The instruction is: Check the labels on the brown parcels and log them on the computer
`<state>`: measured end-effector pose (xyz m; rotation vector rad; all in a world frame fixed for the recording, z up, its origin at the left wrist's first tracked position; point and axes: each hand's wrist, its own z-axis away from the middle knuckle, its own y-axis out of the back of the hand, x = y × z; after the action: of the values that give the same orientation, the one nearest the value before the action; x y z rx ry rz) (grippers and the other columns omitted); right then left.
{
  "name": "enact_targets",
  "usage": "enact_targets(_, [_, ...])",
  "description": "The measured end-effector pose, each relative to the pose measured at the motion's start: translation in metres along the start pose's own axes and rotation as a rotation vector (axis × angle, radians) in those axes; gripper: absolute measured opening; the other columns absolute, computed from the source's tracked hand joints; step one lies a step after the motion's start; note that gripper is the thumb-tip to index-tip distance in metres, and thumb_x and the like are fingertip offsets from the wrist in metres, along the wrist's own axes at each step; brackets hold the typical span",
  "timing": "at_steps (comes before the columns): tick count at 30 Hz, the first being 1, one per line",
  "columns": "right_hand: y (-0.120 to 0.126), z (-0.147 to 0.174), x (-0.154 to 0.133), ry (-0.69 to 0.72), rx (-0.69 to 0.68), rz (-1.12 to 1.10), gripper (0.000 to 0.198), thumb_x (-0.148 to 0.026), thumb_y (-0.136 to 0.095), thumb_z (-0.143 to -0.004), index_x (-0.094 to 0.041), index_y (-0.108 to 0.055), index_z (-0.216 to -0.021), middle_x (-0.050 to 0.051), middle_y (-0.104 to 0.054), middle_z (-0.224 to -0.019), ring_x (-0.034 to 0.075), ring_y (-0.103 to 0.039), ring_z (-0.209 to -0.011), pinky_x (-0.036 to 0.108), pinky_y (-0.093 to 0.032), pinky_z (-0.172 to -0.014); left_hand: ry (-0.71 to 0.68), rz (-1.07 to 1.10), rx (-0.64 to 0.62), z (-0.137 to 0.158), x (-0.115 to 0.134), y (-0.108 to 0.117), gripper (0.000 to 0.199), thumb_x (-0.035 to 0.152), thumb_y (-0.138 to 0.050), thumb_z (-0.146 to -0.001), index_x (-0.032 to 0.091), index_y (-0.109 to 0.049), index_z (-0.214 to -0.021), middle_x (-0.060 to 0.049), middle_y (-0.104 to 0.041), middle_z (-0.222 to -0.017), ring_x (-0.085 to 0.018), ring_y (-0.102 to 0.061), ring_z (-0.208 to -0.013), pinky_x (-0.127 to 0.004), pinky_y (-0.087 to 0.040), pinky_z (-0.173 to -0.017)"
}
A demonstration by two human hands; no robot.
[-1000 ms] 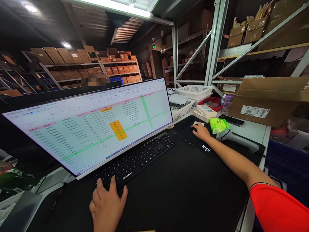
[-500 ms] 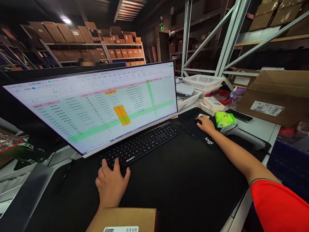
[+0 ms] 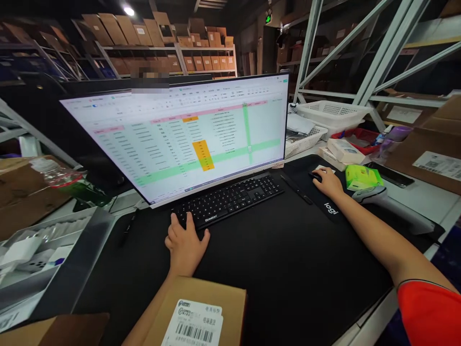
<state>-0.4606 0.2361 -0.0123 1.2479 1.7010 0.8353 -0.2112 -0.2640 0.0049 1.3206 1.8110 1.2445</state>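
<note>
My left hand [image 3: 186,245] rests at the lower left corner of a black keyboard [image 3: 234,197], fingers spread and the tips on the keys. My right hand [image 3: 329,183] is curled over a black computer mouse [image 3: 316,176], mostly hidden under the fingers, on a dark mouse pad [image 3: 326,218]. Above the keyboard stands a monitor [image 3: 173,149] with a spreadsheet on it; one row and one column are green and some cells orange. A cardboard box [image 3: 216,298] with a barcode label is in front, covering part of my left forearm.
Right of the mouse are a green packet [image 3: 363,178], a grey barcode scanner [image 3: 389,204] and a phone [image 3: 391,174]. White baskets [image 3: 329,113] stand behind. A divided tray [image 3: 86,245] and a bottle [image 3: 79,185] are at left. A pen [image 3: 130,222] lies on the black desk mat [image 3: 273,269].
The view has tilted down and turned left, so more of the cardboard box and the left tray shows. Both hands stay at the keyboard and the mouse.
</note>
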Motion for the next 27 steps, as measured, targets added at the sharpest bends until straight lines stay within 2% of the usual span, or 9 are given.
enact_targets(4, [-0.0035,-0.0016,0.0012,0.007,0.007,-0.009,0.041,-0.037,-0.057,-0.090,-0.025,-0.068,-0.128,0.011,-0.055,-0.132,0.030,-0.063,-0.112,0.041,-0.054,-0.093,-0.010,-0.025,-0.006,-0.0004,-0.0011,-0.0006,0.069,0.046,-0.051,-0.095,0.013,-0.040,-0.155,-0.032,-0.013,-0.161,-0.047,-0.035,-0.137,-0.062,-0.041,-0.103])
enact_targets(8, [-0.0030,-0.0017,-0.0018,-0.002,0.002,0.000,0.040,-0.034,-0.057,-0.091,-0.023,-0.068,-0.128,0.012,-0.055,-0.133,0.029,-0.063,-0.112,0.039,-0.053,-0.093,-0.029,-0.034,-0.032,-0.0012,-0.0023,0.0030,0.060,0.047,-0.049,-0.096,0.019,-0.049,-0.150,-0.029,-0.012,-0.162,-0.046,-0.038,-0.136,-0.061,-0.042,-0.100])
enact_targets(12, [-0.0007,-0.0015,-0.0038,0.006,0.005,0.026,0.040,-0.032,-0.062,-0.089,-0.025,-0.069,-0.128,0.011,-0.057,-0.134,0.026,-0.065,-0.104,0.035,-0.054,-0.087,-0.039,-0.038,-0.015,-0.0035,-0.0047,0.0019,0.055,0.046,-0.043,-0.099,0.017,-0.057,-0.144,-0.031,-0.014,-0.160,-0.047,-0.038,-0.136,-0.062,-0.043,-0.099])
enact_targets(16, [-0.0003,-0.0014,-0.0029,-0.001,0.011,0.037,0.043,-0.033,-0.063,-0.089,-0.027,-0.066,-0.132,0.010,-0.058,-0.136,0.024,-0.067,-0.098,0.033,-0.054,-0.084,-0.067,-0.023,0.046,-0.0045,-0.0046,0.0014,0.056,0.046,-0.044,-0.099,0.017,-0.055,-0.145,-0.030,-0.013,-0.161,-0.046,-0.037,-0.138,-0.061,-0.042,-0.102])
enact_targets(19, [-0.0006,0.0010,-0.0042,0.011,0.002,0.025,0.045,-0.034,-0.061,-0.091,-0.025,-0.064,-0.134,0.012,-0.057,-0.135,0.026,-0.067,-0.101,0.035,-0.054,-0.086,-0.087,-0.025,0.056,-0.0019,-0.0034,0.0051,0.056,0.043,-0.044,-0.099,0.016,-0.052,-0.147,-0.030,-0.017,-0.160,-0.045,-0.035,-0.140,-0.060,-0.041,-0.105])
enact_targets(23, [-0.0020,0.0032,-0.0055,0.048,-0.019,0.000,0.045,-0.035,-0.058,-0.091,-0.024,-0.063,-0.135,0.012,-0.057,-0.134,0.029,-0.066,-0.108,0.038,-0.054,-0.087,-0.087,-0.043,0.075,0.0013,-0.0038,0.0061,0.052,0.039,-0.047,-0.098,0.010,-0.057,-0.141,-0.030,-0.024,-0.157,-0.042,-0.036,-0.139,-0.058,-0.041,-0.107])
enact_targets(27, [-0.0059,0.0022,-0.0021,0.071,-0.027,-0.005,0.045,-0.038,-0.054,-0.092,-0.024,-0.063,-0.134,0.013,-0.056,-0.134,0.029,-0.066,-0.108,0.040,-0.055,-0.088,-0.095,-0.037,0.083,0.0028,-0.0064,0.0030,0.051,0.036,-0.047,-0.098,0.009,-0.057,-0.140,-0.029,-0.025,-0.156,-0.042,-0.036,-0.139,-0.057,-0.040,-0.109])
